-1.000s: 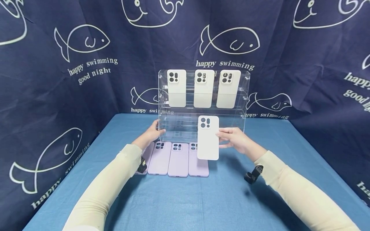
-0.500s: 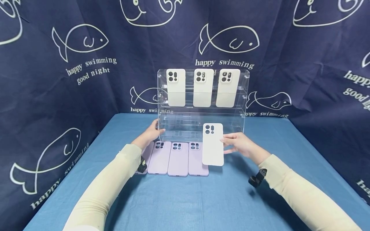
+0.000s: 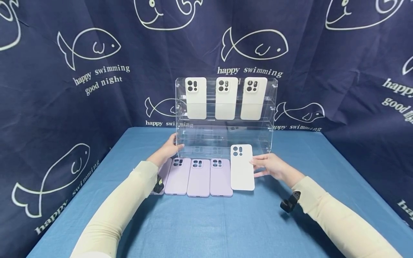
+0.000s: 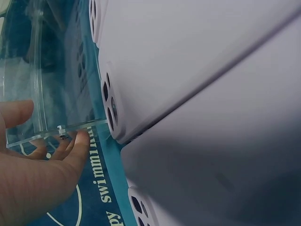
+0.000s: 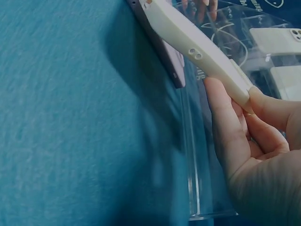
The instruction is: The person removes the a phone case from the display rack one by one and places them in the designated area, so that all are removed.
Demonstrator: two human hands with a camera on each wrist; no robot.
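White and tilted, one phone case (image 3: 242, 171) is pinched by its edge between the thumb and fingers of my right hand (image 3: 272, 165). Left of those fingers lie purple cases (image 3: 198, 181); beyond and above them, three cream cases (image 3: 226, 105) stand in the clear rack (image 3: 209, 133), whose side edge my left hand (image 3: 167, 148) grips.

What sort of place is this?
Probably a makeshift recording booth, not a shop: fish-print cloth behind and beside a blue-covered table, with a clear display rack holding three white phone cases.
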